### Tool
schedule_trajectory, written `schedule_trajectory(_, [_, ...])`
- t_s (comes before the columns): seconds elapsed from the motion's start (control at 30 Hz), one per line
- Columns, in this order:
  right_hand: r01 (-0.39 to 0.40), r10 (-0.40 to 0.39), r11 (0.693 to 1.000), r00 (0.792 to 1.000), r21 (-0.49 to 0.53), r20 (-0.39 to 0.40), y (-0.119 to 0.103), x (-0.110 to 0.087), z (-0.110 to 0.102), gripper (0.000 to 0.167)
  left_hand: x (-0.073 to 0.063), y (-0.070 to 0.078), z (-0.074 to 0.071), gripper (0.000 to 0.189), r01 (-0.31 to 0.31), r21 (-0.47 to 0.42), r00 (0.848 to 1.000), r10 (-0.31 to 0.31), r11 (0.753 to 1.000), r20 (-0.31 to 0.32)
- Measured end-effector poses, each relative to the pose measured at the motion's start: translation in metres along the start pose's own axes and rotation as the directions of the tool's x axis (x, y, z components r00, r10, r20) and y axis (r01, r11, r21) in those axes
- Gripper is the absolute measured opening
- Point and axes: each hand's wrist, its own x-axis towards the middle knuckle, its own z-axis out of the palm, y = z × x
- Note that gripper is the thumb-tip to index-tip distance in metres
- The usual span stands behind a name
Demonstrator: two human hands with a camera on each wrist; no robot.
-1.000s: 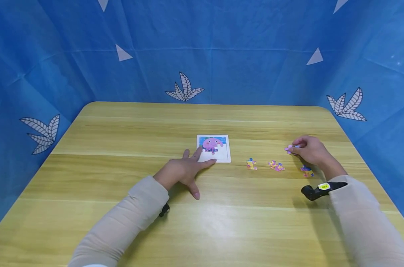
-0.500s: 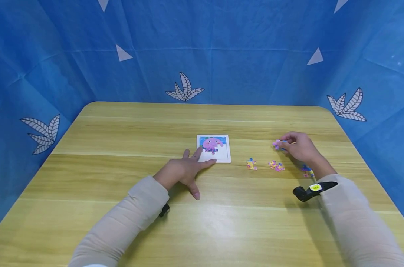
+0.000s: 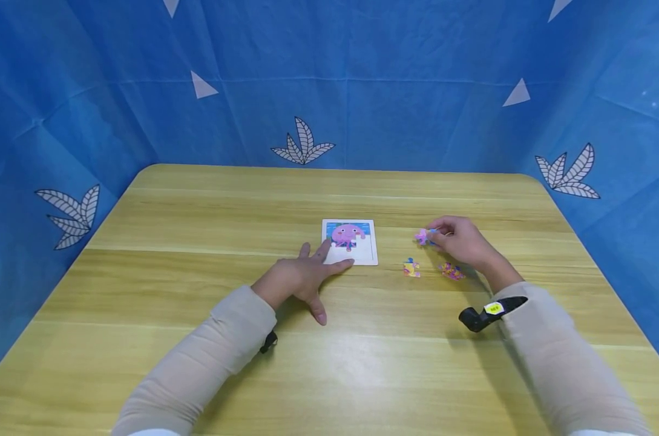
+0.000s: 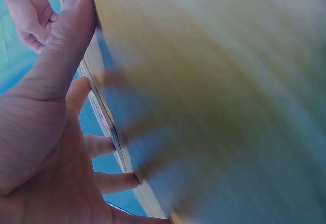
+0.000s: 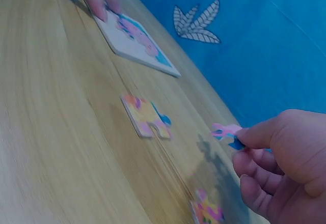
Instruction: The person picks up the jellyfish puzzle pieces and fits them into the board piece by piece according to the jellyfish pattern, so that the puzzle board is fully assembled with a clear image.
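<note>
A white-framed jigsaw board (image 3: pixel 366 256) with a partly assembled pink octopus picture lies flat at mid-table. My left hand (image 3: pixel 302 280) rests on its lower left edge with the fingers spread and straight. Between thumb and fingertips, my right hand (image 3: pixel 462 241) pinches a pink and blue puzzle piece (image 5: pixel 225 133) above the wood, to the right of the board. A yellow puzzle piece (image 3: pixel 411 268) with a blue knob lies below and left of that hand. Another loose piece (image 3: pixel 451 271), pink and yellow, lies beneath the right wrist.
The wooden table (image 3: pixel 329 375) has rounded far corners. A blue cloth (image 3: pixel 394 91) with white leaf prints hangs around its back and sides. Black wrist cameras (image 3: pixel 476 319) sit at the sleeves.
My right hand has moved left toward the board, carrying the pink and blue puzzle piece. The puzzle piece farthest right is now hidden by the right arm. The left hand stays in place.
</note>
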Motion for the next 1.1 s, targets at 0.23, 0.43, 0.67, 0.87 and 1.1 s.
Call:
schedule_trajectory(0.23, [0.047,-0.048,0.996,0.999,0.073,0.016,-0.010,0.010,0.016,0.030,0.000,0.000,-0.001,0.121,0.000,0.003,1.000,0.000,1.000,0.000])
schedule_trajectory(0.43, [0.083,-0.086,0.994,0.996,0.074,0.038,-0.021,0.016,0.032,0.026,0.000,-0.001,-0.001,0.121,-0.002,0.009,1.000,0.002,1.000,0.001])
schedule_trajectory(0.67, [0.082,-0.088,0.991,0.994,0.103,0.057,-0.034,0.021,0.046,0.023,0.000,0.000,-0.002,0.120,0.002,0.014,1.000,-0.003,1.000,0.007])
schedule_trajectory(0.87, [0.081,-0.088,0.991,0.994,0.105,0.064,-0.042,0.026,0.055,0.023,0.000,-0.001,-0.002,0.120,-0.001,0.018,1.000,0.001,1.000,0.008])
schedule_trajectory(1.1, [0.090,-0.099,0.986,0.993,0.143,0.060,-0.049,0.032,0.067,0.023,0.000,0.000,-0.001,0.120,-0.002,0.023,1.000,0.002,1.000,0.008])
